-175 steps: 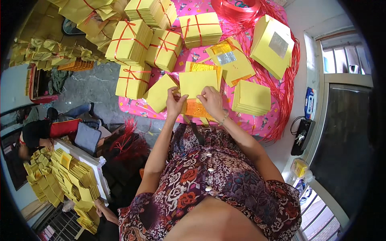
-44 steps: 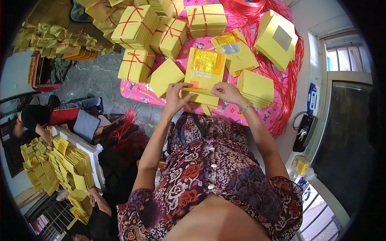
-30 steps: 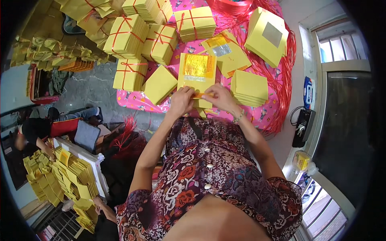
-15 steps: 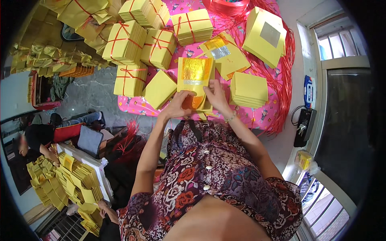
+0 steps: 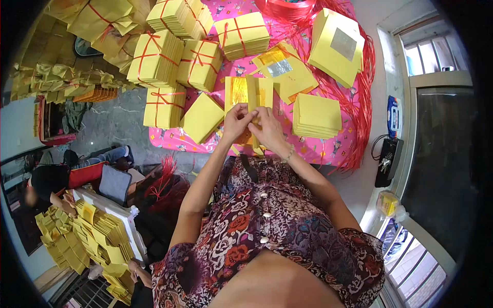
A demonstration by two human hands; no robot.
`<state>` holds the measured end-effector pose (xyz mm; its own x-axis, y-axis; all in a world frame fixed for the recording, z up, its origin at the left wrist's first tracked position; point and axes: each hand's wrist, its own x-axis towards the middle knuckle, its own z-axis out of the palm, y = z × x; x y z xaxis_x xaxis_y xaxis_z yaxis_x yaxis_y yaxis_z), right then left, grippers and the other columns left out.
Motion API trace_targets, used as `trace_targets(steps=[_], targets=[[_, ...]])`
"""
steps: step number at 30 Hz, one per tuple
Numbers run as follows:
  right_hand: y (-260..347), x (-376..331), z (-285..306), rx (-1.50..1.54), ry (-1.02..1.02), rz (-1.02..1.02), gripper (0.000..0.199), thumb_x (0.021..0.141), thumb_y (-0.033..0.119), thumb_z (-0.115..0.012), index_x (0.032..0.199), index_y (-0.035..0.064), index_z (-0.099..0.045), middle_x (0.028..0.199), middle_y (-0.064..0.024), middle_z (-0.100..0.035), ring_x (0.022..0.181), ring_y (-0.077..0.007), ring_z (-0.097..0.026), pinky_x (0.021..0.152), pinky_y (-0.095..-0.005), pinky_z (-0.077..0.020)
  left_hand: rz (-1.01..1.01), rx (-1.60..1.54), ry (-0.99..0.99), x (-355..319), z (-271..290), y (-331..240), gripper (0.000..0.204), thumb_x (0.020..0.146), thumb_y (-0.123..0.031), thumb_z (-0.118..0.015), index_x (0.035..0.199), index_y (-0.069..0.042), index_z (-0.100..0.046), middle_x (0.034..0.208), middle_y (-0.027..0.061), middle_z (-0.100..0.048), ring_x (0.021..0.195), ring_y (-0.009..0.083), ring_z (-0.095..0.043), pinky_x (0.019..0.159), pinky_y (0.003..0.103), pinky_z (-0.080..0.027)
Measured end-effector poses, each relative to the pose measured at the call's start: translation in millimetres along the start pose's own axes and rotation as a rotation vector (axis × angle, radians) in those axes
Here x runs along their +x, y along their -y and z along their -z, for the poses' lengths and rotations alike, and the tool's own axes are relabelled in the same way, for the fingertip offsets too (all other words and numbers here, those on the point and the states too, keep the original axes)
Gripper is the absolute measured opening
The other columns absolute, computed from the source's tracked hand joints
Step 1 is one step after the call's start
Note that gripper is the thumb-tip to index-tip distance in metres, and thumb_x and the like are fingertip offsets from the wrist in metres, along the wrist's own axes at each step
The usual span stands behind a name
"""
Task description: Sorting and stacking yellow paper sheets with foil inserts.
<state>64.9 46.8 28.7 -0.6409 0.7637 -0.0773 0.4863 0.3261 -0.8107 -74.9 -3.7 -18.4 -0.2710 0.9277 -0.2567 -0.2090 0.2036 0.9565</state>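
Note:
Both my hands meet at the near side of the pink table, over yellow paper with a shiny gold foil patch (image 5: 238,91). One edge of the paper stands up as a narrow folded strip (image 5: 251,92) between them. My left hand (image 5: 236,123) pinches this strip from the left. On the other side, my right hand (image 5: 268,131) presses its fingers to the same fold. Loose sheets with gold and silver foil (image 5: 292,77) lie just beyond. A plain yellow paper stack (image 5: 203,118) is left of my hands, another stack (image 5: 317,115) to the right.
Yellow bundles tied with red string (image 5: 156,60) crowd the table's far left. A stack with a silver patch (image 5: 328,59) lies far right, by hanging red plastic strings (image 5: 365,113). Lower left, another person's hand (image 5: 64,205) is at piled yellow paper (image 5: 105,241). A window wall stands right.
The paper lay flat with its gold patch fully showing; now its right edge is raised and folded over. My right hand has moved left, beside my left hand, which shifted slightly up and right.

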Motion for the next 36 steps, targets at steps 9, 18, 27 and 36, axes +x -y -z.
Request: trace_targets(steps=[9,18,27,36], targets=[[-45,8,-25,0.629,-0.069,-0.183,0.044,0.090,0.018,-0.056,0.128,0.0017,-0.041,0.120,-0.0160,-0.052,0.110,-0.0249,-0.053,0.086,-0.0344,-0.0467,0.138,-0.091,-0.123,-1,-2,0,0.020,0.089,-0.012,-0.062,0.104,0.001,-0.064,0.088,0.0023,-0.066,0.077,0.0061,-0.060,0.070,0.021,-0.049],[-32,6,-11,0.793,-0.027,-0.409,0.038,0.095,0.023,-0.050,0.127,0.0021,-0.047,0.118,-0.0096,-0.055,0.107,-0.0174,-0.053,0.085,-0.0303,-0.0458,0.195,-0.135,-0.095,2,-1,4,0.025,0.089,-0.015,-0.063,0.108,0.000,-0.065,0.095,0.0040,-0.067,0.081,0.0081,-0.061,0.074,0.023,-0.050],[-37,9,-7,0.775,-0.048,-0.300,0.030,0.096,0.020,-0.045,0.112,-0.0028,-0.055,0.101,-0.0070,-0.061,0.093,-0.0127,-0.055,0.081,-0.0258,-0.0434,0.181,-0.100,-0.115,2,-2,7,0.025,0.090,-0.015,-0.062,0.108,0.001,-0.065,0.095,0.0036,-0.067,0.083,0.0078,-0.060,0.076,0.023,-0.049],[-42,8,-14,0.727,-0.118,-0.267,0.030,0.096,0.019,-0.042,0.111,-0.0042,-0.055,0.099,-0.0075,-0.062,0.092,-0.0134,-0.055,0.082,-0.0269,-0.0435,0.173,-0.125,-0.147,1,-9,-2,0.023,0.090,-0.013,-0.060,0.106,0.003,-0.065,0.092,0.0045,-0.067,0.079,0.0073,-0.060,0.071,0.022,-0.049]])
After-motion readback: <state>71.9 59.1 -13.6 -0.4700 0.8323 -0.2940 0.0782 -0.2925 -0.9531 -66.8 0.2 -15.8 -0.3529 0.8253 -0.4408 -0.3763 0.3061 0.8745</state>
